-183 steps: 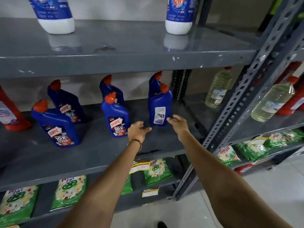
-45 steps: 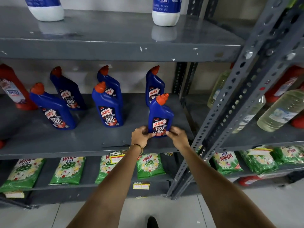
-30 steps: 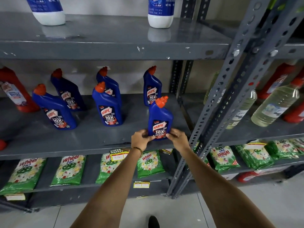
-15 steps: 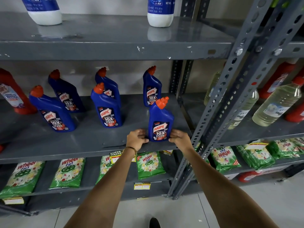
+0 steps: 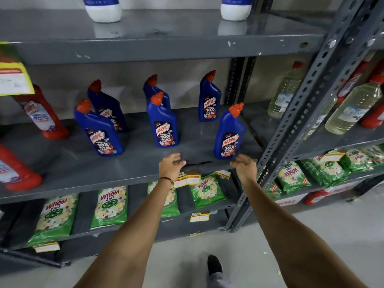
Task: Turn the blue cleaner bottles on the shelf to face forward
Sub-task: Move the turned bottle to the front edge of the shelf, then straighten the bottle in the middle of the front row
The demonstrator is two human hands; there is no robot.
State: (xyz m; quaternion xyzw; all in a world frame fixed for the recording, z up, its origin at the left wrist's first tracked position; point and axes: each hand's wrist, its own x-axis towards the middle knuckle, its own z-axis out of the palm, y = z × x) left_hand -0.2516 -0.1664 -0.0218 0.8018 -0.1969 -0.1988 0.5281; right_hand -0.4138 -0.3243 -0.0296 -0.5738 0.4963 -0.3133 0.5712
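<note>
Several blue cleaner bottles with orange caps stand on the grey middle shelf (image 5: 124, 171). The front right bottle (image 5: 229, 134) shows its label to me, as do the front middle bottle (image 5: 164, 125), the front left bottle (image 5: 99, 132) and the back right bottle (image 5: 209, 98). Two more stand behind, partly hidden. My left hand (image 5: 171, 165) hovers open at the shelf edge, left of the front right bottle. My right hand (image 5: 244, 166) is open just below and right of that bottle, touching nothing.
Red bottles (image 5: 41, 115) stand at the shelf's left end. A perforated steel upright (image 5: 307, 104) rises right of my right hand, with clear oil bottles (image 5: 351, 109) beyond it. Green detergent packs (image 5: 110, 204) lie on the shelf below. White-bottomed bottles (image 5: 235, 9) stand above.
Both hands have let go of the front right bottle and drawn back toward the shelf edge, spreading apart. The bottle stays upright with its label forward. My view shifted right.
</note>
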